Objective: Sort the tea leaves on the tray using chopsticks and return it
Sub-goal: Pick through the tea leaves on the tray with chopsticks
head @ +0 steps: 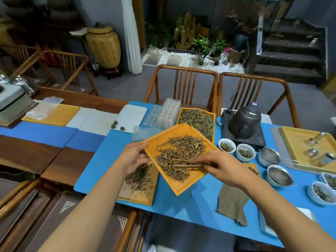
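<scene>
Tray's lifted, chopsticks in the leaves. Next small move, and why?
Probably a short sweep of the chopsticks through the near clump of tea leaves to spread it. The left hand grips the tilted tray at its left edge, the right hand holds the sticks with their tips in the heaped, unsorted leaves.

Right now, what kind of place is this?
Probably a tea shop or tea room. Trays of loose tea leaves lie on the blue table mat, a dark kettle stands on its base, and white cups hold leaves.
</scene>
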